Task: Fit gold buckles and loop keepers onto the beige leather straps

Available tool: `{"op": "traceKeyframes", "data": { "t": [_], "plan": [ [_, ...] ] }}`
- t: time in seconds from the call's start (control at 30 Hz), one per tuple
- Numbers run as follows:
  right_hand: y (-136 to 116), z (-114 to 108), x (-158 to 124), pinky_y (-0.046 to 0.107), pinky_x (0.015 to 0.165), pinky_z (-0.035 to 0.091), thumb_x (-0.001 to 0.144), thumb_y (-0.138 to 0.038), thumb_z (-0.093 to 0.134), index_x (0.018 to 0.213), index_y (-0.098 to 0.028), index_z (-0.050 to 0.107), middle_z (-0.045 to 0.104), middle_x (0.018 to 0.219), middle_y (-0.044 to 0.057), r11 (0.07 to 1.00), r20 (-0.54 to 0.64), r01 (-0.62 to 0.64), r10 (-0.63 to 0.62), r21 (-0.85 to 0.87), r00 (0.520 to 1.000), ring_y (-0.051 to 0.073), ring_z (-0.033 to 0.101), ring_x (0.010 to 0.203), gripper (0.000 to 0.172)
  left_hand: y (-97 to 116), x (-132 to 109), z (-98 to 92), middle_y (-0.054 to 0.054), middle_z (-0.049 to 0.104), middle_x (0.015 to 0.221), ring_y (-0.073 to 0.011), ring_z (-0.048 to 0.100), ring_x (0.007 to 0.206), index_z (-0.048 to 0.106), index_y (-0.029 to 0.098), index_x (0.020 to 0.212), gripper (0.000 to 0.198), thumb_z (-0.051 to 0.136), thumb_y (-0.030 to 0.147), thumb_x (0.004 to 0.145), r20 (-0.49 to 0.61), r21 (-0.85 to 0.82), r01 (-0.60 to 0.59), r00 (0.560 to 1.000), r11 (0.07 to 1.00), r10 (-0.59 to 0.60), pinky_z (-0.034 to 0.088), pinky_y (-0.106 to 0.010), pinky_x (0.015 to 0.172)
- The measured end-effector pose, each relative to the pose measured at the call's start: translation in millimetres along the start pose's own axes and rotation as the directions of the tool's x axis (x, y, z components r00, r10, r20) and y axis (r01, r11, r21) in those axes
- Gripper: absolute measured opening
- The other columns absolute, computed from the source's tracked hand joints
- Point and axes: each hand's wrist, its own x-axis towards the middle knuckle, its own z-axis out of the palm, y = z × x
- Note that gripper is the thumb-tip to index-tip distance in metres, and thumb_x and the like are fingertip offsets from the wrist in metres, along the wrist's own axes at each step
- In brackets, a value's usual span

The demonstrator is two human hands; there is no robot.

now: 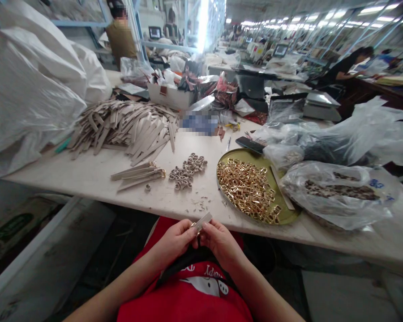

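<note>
In front of my lap both hands grip a short beige strap (203,221), with a glint of gold metal by my left fingertips. My left hand (178,237) pinches its near end, fingers closed. My right hand (220,239) is closed on the strap's other side; its lower part is hidden by the fingers. Ahead on the table lie small beige loops (189,170) in a heap and some straps with gold buckles (139,174). To the right a round gold tray (290,217) holds many gold buckles (246,188).
A large pile of beige straps (124,127) covers the table's back left, beside a big white plastic sheet (30,76). Filled plastic bags (339,192) lie at right, near a dark phone (250,144). Small scraps (199,205) lie near the table edge. Other people work farther back.
</note>
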Motion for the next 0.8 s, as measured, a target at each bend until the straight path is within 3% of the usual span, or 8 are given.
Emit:
{"op": "traceKeyframes", "data": {
  "t": [0.07,0.17,0.23,0.37,0.5,0.63,0.7,0.8],
  "plan": [
    [0.8,0.7,-4.8,0.024,0.055,0.036,0.076,-0.035,0.057,0.070,-0.018,0.054,0.050,0.062,-0.002,0.950,-0.049,0.176,-0.195,-0.258,0.980,0.011,0.044,0.056,0.018,-2.3,-2.6,1.9,0.003,0.048,0.058,-0.0071,0.037,0.048,0.046,0.016,0.067,0.033,0.048,0.047,0.078,-0.044,0.046,-0.047,0.998,0.998,0.049,0.027,-0.019,0.044],
    [-0.3,-0.6,-12.2,0.025,0.060,0.036,0.076,-0.029,0.057,0.065,-0.019,0.054,0.050,0.068,0.000,0.719,-0.011,0.351,-0.446,-0.600,0.895,0.013,0.045,0.064,0.016,-2.8,-8.2,3.1,0.003,0.049,0.059,-0.0094,0.043,0.055,0.047,0.016,0.063,0.033,0.048,0.045,0.079,-0.077,0.170,-0.119,0.988,0.978,0.134,0.033,-0.020,0.051],
    [-1.4,-2.2,-14.8,0.025,0.057,0.036,0.077,-0.029,0.056,0.066,-0.019,0.052,0.049,0.066,-0.001,0.718,0.029,0.338,-0.406,-0.609,0.914,0.013,0.044,0.061,0.015,-1.1,-11.9,2.9,0.004,0.049,0.057,-0.0092,0.043,0.054,0.046,0.016,0.063,0.033,0.050,0.045,0.078,-0.044,0.198,-0.122,0.990,0.973,0.133,0.032,-0.019,0.050],
    [-1.5,-2.5,-14.1,0.022,0.049,0.033,0.076,-0.035,0.057,0.069,-0.019,0.045,0.043,0.059,-0.005,0.873,0.061,0.216,-0.211,-0.438,0.976,0.010,0.039,0.052,0.020,-3.6,-10.3,-0.5,0.007,0.045,0.048,-0.0068,0.035,0.045,0.042,0.017,0.062,0.037,0.054,0.050,0.074,-0.010,0.173,-0.092,0.995,0.981,0.095,0.025,-0.018,0.043],
    [-9.2,-5.3,-4.7,0.022,0.053,0.034,0.078,-0.036,0.055,0.073,-0.018,0.050,0.047,0.063,-0.003,0.821,0.155,0.266,-0.217,-0.506,0.964,0.011,0.042,0.058,0.020,-11.4,3.1,-7.5,0.008,0.044,0.045,-0.0062,0.035,0.040,0.041,0.017,0.063,0.039,0.057,0.052,0.070,-0.090,0.123,-0.066,0.993,0.990,0.077,0.024,-0.018,0.040],
    [-33.0,-16.3,31.5,0.023,0.054,0.037,0.083,-0.041,0.046,0.082,-0.017,0.056,0.052,0.062,-0.002,0.774,0.245,0.253,-0.131,-0.580,0.961,0.011,0.047,0.058,0.026,-4.5,10.9,-15.8,0.005,0.053,0.056,-0.0097,0.047,0.045,0.047,0.015,0.103,0.041,0.055,0.044,0.075,-0.100,0.119,-0.130,0.985,0.984,0.142,0.035,-0.019,0.043],
    [-43.5,-18.7,60.6,0.024,0.055,0.039,0.084,-0.039,0.045,0.083,-0.017,0.056,0.053,0.064,-0.001,0.695,0.155,0.289,-0.251,-0.659,0.956,0.012,0.049,0.059,0.025,0.1,13.7,-21.2,0.005,0.054,0.058,-0.0102,0.050,0.049,0.047,0.015,0.111,0.040,0.049,0.041,0.080,-0.097,0.163,-0.144,0.982,0.976,0.161,0.038,-0.020,0.046],
    [-50.3,-11.7,104.9,0.026,0.062,0.040,0.082,-0.031,0.049,0.085,-0.018,0.056,0.058,0.075,0.001,0.405,0.153,0.318,-0.388,-0.857,0.909,0.015,0.052,0.068,0.015,-0.9,20.7,-32.0,0.005,0.054,0.055,-0.0098,0.049,0.046,0.053,0.015,0.099,0.033,0.044,0.041,0.082,-0.161,0.166,-0.110,0.977,0.980,0.137,0.039,-0.020,0.047]
  ]
}}
